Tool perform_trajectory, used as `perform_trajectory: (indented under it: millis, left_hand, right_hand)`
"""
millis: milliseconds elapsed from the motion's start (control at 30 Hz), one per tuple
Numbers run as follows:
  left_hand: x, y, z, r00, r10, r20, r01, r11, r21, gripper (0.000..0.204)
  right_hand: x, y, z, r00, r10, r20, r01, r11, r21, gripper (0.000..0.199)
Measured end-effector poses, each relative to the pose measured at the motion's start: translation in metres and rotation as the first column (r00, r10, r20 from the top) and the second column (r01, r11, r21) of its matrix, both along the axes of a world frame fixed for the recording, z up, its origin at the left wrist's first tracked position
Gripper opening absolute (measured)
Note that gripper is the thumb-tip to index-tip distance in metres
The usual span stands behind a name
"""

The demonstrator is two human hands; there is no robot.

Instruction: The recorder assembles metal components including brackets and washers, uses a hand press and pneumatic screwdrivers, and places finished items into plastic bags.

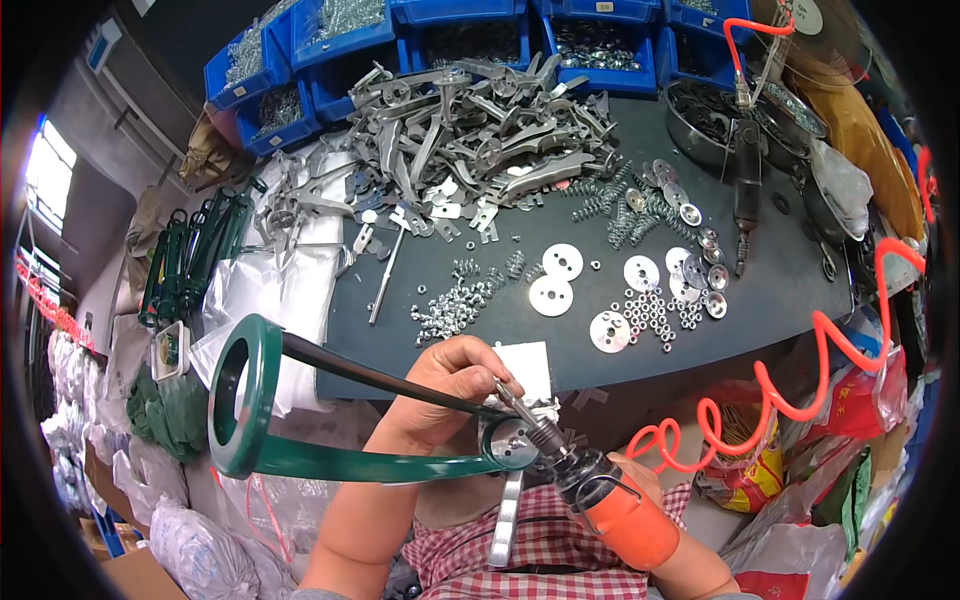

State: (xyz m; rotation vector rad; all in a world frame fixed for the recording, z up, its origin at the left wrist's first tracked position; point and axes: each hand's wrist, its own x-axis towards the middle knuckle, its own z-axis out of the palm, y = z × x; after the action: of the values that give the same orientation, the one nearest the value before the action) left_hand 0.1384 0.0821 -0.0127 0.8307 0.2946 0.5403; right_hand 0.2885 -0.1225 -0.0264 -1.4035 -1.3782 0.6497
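Note:
A green metal frame, like that of a caulking gun, lies across my left forearm, its large ring at the left. At its right end sits a round metal plate, with a silver strip hanging below. My left hand is closed, thumb and forefinger pinched at the tip of a driver bit; anything small between them is hidden. My right hand is wrapped round an orange air screwdriver, which partly covers it. The driver's ribbed chuck points up and left, beside the plate.
On the dark table lie a heap of metal levers, springs, nuts and discs. Blue bins line the back. A red coiled hose loops at right; more green frames stack at left.

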Motion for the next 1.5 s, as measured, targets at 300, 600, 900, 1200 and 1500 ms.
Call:
perform_trajectory:
  millis: [300,600,900,1200,1500]
  left_hand:
    - [-0.044,-0.013,0.015,0.849,0.060,-0.525,0.101,0.957,0.272,0.045]
    - [-0.015,-0.043,0.010,0.743,-0.114,-0.660,0.184,0.982,0.038,0.047]
    - [-0.007,-0.072,-0.002,0.801,0.160,-0.577,-0.163,0.985,0.046,0.050]
    - [-0.001,-0.089,-0.012,0.904,0.317,-0.287,-0.364,0.923,-0.126,0.029]
    - [0.002,-0.095,-0.014,0.837,0.390,-0.385,-0.438,0.898,-0.042,0.026]
  right_hand:
    - [-0.007,0.011,-0.008,0.962,-0.038,0.271,0.063,0.994,-0.085,0.040]
    - [-0.012,0.061,0.009,0.960,-0.159,-0.229,0.115,0.974,-0.195,0.054]
    - [-0.017,0.062,0.006,0.861,-0.245,-0.445,0.152,0.960,-0.235,0.055]
    - [-0.008,0.064,0.005,0.918,-0.136,-0.373,0.123,0.991,-0.059,0.054]
    - [0.084,0.033,0.099,0.934,0.357,0.035,-0.340,0.911,-0.233,0.036]
